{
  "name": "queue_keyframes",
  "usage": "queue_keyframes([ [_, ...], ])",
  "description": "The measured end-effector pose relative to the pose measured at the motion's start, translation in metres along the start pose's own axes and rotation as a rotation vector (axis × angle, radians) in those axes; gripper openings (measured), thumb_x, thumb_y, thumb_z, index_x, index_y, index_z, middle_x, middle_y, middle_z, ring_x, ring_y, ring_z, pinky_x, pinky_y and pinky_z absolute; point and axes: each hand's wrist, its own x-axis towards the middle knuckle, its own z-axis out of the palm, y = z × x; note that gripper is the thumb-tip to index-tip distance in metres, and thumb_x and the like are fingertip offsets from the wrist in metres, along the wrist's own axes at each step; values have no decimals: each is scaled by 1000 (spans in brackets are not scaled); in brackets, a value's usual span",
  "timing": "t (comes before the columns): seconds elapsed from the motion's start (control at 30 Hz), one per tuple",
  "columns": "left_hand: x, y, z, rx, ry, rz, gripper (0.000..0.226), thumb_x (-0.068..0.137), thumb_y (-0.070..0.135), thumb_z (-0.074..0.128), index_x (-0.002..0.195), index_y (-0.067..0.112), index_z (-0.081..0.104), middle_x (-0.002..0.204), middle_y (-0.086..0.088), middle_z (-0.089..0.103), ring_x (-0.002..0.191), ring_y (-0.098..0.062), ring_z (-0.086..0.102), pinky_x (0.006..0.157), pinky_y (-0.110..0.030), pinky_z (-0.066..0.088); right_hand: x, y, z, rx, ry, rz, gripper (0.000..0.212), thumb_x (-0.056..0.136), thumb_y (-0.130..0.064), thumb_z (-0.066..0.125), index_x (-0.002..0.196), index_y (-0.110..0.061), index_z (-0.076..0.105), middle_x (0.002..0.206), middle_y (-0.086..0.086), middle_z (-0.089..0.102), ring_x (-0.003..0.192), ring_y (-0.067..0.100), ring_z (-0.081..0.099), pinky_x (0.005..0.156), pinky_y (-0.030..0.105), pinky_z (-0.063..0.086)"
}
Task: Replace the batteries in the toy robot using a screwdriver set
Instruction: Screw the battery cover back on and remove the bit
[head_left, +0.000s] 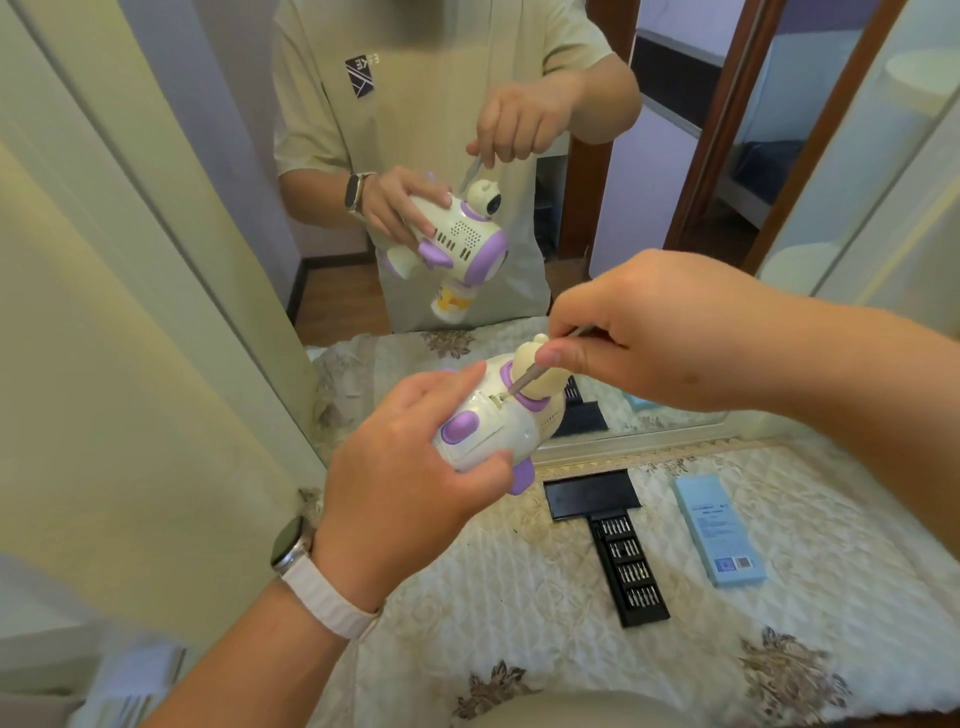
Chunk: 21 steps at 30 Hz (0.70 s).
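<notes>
A cream and purple toy robot (493, 421) is held above the cloth-covered surface, tilted with its back panel up. My left hand (410, 467), with a white-strapped watch on the wrist, grips its body from the left and below. My right hand (649, 343) pinches a slim grey screwdriver (524, 382), whose tip rests at a small recess on the toy's back beside the purple collar. The black bit tray (628, 566) of the screwdriver set lies on the cloth to the lower right, with its black lid (592, 493) above it.
A light blue flat box (719, 530) lies right of the bit tray on the floral quilted cloth (519, 613). A framed mirror (623, 452) stands directly behind and reflects the person, hands and toy. A cream wall panel (130, 364) lies to the left.
</notes>
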Motion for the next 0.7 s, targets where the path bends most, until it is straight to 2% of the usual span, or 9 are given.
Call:
queue_keyframes([
  [0.1, -6, -4, 14, 1, -3, -2, 64, 66, 46, 66, 130, 41, 60, 124, 20, 59, 103, 0, 54, 70, -17, 48, -12, 11, 16, 17, -76, 66, 39, 85, -62, 41, 88, -32, 67, 71, -12, 61, 65, 8, 55, 60, 35, 51],
  [0.17, -11, -8, 30, 7, -21, -22, 66, 67, 52, 62, 132, 40, 60, 129, 18, 58, 103, -4, 59, 72, -26, 54, -25, 18, 30, 82, -111, 154, 29, 88, -58, 50, 88, -33, 65, 67, -13, 58, 62, 4, 52, 56, 28, 44],
  [0.23, -18, -16, 51, 44, -43, -12, 68, 68, 56, 57, 131, 34, 62, 130, 10, 60, 98, -14, 66, 67, -30, 56, -42, 24, 51, 236, -99, 262, 24, 90, -51, 53, 86, -30, 64, 62, -11, 57, 58, 5, 51, 53, 27, 40],
  [0.3, -30, -27, 77, 90, -85, 7, 68, 70, 56, 55, 130, 27, 63, 130, 1, 62, 93, -22, 69, 61, -32, 57, -61, 32, 79, 443, -69, 395, 21, 91, -45, 55, 82, -26, 62, 60, -7, 57, 56, 11, 51, 56, 33, 43],
  [0.4, -51, -45, 116, 122, -150, -22, 66, 73, 54, 54, 129, 20, 65, 131, -8, 63, 91, -27, 71, 59, -30, 54, -91, 38, 123, 776, -46, 557, 19, 93, -33, 57, 78, -22, 59, 52, -9, 51, 49, 10, 42, 54, 32, 38],
  [0.47, -63, -59, 140, 116, -182, -30, 63, 75, 51, 56, 128, 17, 65, 130, -12, 63, 89, -30, 71, 59, -32, 55, -111, 37, 146, 952, -66, 667, 19, 96, -27, 55, 80, -16, 57, 48, -9, 49, 46, 7, 40, 52, 27, 35],
  [0.53, -73, -72, 161, 125, -212, -6, 60, 74, 42, 69, 128, 16, 63, 131, -14, 61, 86, -33, 70, 61, -35, 58, -127, 35, 162, 1078, -126, 758, 20, 98, -25, 52, 83, -13, 55, 49, -7, 50, 45, 7, 39, 52, 23, 33],
  [0.6, -81, -80, 178, 129, -231, 9, 65, 69, 30, 81, 129, 18, 58, 131, -16, 59, 82, -34, 68, 60, -37, 58, -142, 33, 170, 1189, -169, 830, 18, 99, -23, 48, 85, -13, 55, 53, -3, 51, 48, 12, 38, 51, 24, 31],
  [0.7, -91, -84, 196, 146, -212, -14, 66, 69, 21, 82, 130, 16, 59, 133, -19, 58, 84, -34, 66, 65, -39, 56, -159, 35, 176, 1323, -164, 925, 15, 98, -18, 46, 87, -11, 54, 54, 1, 51, 49, 15, 36, 49, 26, 29],
])
